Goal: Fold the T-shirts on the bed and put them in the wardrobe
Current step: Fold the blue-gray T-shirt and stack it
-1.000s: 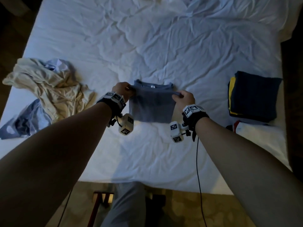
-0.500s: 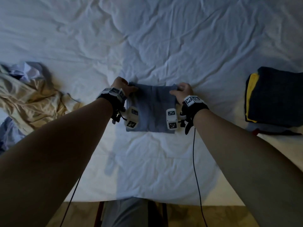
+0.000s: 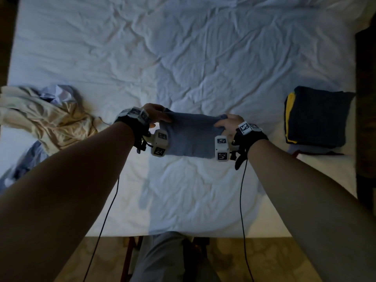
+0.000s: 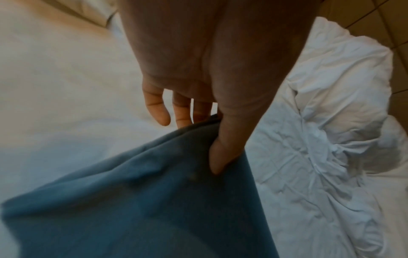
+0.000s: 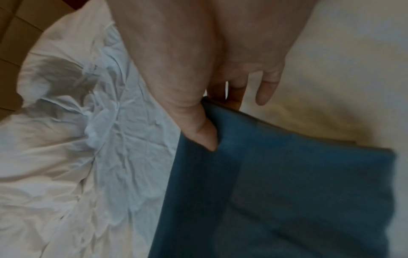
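A folded blue-grey T-shirt (image 3: pixel 191 137) is held between my two hands above the white bed (image 3: pixel 183 58), near its front edge. My left hand (image 3: pixel 157 116) pinches the shirt's far left corner, thumb on top (image 4: pixel 223 157) and fingers under the cloth (image 4: pixel 154 192). My right hand (image 3: pixel 228 124) pinches the far right corner the same way, its thumb pressed on the fabric (image 5: pixel 205 137) of the shirt (image 5: pixel 287 192). The shirt's near edge hangs down towards the sheet.
A heap of unfolded cream and pale blue garments (image 3: pixel 46 123) lies at the bed's left edge. A stack of folded dark navy and yellow shirts (image 3: pixel 317 117) sits at the right edge, with white folded cloth (image 3: pixel 325 169) nearer me. Dark furniture (image 3: pixel 366 119) borders the right side.
Both hands have kept their grip on the shirt's far corners and raised that edge again after lowering it. The head view shifted slightly.
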{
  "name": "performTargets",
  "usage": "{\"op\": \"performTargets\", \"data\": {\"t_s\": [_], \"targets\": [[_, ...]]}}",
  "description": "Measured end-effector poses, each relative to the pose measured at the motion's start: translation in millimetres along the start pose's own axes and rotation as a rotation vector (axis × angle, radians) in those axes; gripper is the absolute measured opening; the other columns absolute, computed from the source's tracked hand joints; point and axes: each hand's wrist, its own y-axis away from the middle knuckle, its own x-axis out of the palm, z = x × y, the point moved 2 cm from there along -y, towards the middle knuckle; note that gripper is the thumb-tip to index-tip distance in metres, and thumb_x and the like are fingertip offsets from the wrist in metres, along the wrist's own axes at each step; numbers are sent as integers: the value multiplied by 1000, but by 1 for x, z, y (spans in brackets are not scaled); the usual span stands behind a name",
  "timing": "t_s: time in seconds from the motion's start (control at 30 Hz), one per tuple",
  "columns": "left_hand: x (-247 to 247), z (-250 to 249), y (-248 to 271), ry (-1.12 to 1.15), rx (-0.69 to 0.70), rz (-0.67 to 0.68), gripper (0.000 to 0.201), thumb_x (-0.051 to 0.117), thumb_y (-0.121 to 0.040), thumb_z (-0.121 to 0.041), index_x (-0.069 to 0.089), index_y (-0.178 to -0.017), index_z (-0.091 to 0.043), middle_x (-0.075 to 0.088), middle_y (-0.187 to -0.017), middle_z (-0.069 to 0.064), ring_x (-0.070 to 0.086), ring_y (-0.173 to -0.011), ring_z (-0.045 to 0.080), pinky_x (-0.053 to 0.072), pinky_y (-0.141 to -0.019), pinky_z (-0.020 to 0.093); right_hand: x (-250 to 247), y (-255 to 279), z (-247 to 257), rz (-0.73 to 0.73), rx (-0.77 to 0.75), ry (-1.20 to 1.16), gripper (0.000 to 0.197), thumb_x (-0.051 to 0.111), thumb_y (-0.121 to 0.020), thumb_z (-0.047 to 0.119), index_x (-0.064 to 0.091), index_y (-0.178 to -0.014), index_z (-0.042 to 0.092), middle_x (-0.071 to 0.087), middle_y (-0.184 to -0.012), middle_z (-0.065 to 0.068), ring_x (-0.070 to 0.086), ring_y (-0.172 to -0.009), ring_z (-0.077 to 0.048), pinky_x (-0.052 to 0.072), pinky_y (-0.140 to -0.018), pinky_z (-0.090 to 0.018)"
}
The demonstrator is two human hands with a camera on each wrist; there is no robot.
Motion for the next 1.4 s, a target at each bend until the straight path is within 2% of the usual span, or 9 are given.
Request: {"op": "performTargets", "data": {"t_s": [0.07, 0.23, 0.37, 0.6, 0.73, 0.83, 0.93, 1.1, 1.4], "targets": [[3, -11, 27, -35, 52, 11, 31, 76, -79, -18, 69, -109, -20, 63, -103, 3, 55, -98, 17, 43, -78, 30, -13, 23, -8, -24, 0, -25, 27, 75, -74, 6, 66, -59, 27, 61, -72, -2, 59, -76, -25, 49, -70, -32], [25, -60, 92, -325, 227, 51, 30, 67, -88, -16, 66, -116, -3, 65, -105, 16, 57, -87, 20, 37, -58, 22, -56, 87, -17, -99, -49, -51, 16, 69, -84, 1, 70, -85, 17, 65, -96, -10, 59, -96, -31, 50, -86, -36], [46, -101, 137, -407, 309, 112, 22, 67, -87, -18, 68, -108, -11, 63, -86, 9, 54, -73, 20, 37, -53, 25, -102, 133, -30, -250, -114, -88, 32, 68, -82, 2, 69, -72, 32, 62, -75, 2, 58, -79, -25, 49, -69, -32], [114, -163, 183, -195, 351, 220, 21, 69, -85, -5, 68, -105, -9, 56, -64, 10, 52, -42, 15, 40, -42, 20, -183, 200, -55, -323, -157, -470, 27, 53, -91, -11, 61, -83, 14, 56, -75, -15, 56, -57, -22, 45, -40, -19], [160, -197, 199, -85, 346, 282, 25, 67, -85, 2, 65, -110, -3, 64, -87, 16, 65, -74, 25, 61, -68, 37, -235, 221, -67, -343, -208, -513, 24, 49, -91, -16, 62, -108, -4, 50, -100, -18, 52, -63, -27, 47, -41, -20], [192, -222, 202, -17, 333, 281, 19, 65, -85, 7, 65, -102, -1, 64, -94, 17, 65, -91, 34, 58, -80, 41, -274, 215, -79, -419, -251, -385, 24, 59, -86, -13, 67, -101, 5, 55, -105, -13, 57, -72, -24, 56, -57, -19], [224, -249, 196, -5, 348, 261, 16, 65, -84, 7, 66, -88, -8, 63, -103, 21, 64, -100, 36, 54, -90, 45, -312, 195, -92, -439, -265, -356, 31, 63, -84, -6, 67, -81, 24, 59, -96, -4, 62, -83, -24, 60, -81, -39], [283, -286, 174, -95, 301, 212, 15, 65, -88, -3, 66, -86, -18, 62, -84, 14, 63, -70, 22, 57, -54, 22, -374, 143, -113, -414, -291, -261, 39, 57, -82, -4, 65, -77, 34, 61, -92, -14, 60, -74, -30, 48, -64, -33], [382, -316, 108, -129, 201, 150, 20, 64, -90, -9, 65, -110, -14, 60, -72, 7, 58, -49, 10, 50, -47, 16, -466, 48, -135, -343, -193, -73, 21, 55, -79, 13, 61, -70, 30, 57, -67, -2, 58, -65, -24, 46, -58, -29]]}}
